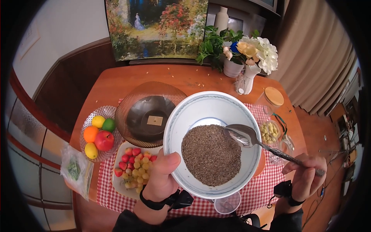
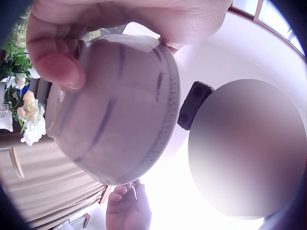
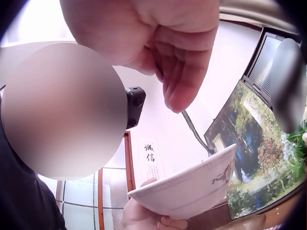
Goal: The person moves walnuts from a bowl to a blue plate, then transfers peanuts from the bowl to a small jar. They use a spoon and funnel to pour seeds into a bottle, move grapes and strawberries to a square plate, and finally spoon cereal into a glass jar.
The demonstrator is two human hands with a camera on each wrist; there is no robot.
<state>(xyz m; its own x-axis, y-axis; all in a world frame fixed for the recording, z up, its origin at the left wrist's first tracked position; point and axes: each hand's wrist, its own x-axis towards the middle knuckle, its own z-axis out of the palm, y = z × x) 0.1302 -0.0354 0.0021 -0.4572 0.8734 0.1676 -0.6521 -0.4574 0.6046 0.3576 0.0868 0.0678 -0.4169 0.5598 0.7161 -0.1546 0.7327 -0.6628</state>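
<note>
A white bowl with blue lines [image 1: 250, 170], holding a heap of small dark grains [image 1: 210, 154], is held up over the table. My left hand [image 1: 161, 179] grips its left side, thumb on the rim; in the left wrist view the fingers of that hand [image 2: 57, 52] curl under the bowl [image 2: 115, 110]. My right hand [image 1: 307, 176] pinches the handle of a metal spoon [image 1: 251, 137], whose head lies over the grains at the bowl's right inner side. In the right wrist view the spoon handle [image 3: 194, 129] runs from my right fingers down into the bowl [image 3: 187, 191].
Left on the table [image 1: 92, 92] are a glass fruit plate [image 1: 87, 116], a large ribbed glass bowl [image 1: 133, 96], a tray of strawberries and grapes [image 1: 135, 166] and a plastic bag [image 1: 75, 170]. Right are a wooden-lidded jar [image 1: 272, 96], a small jar [image 1: 269, 132] and flower vases [image 1: 247, 79].
</note>
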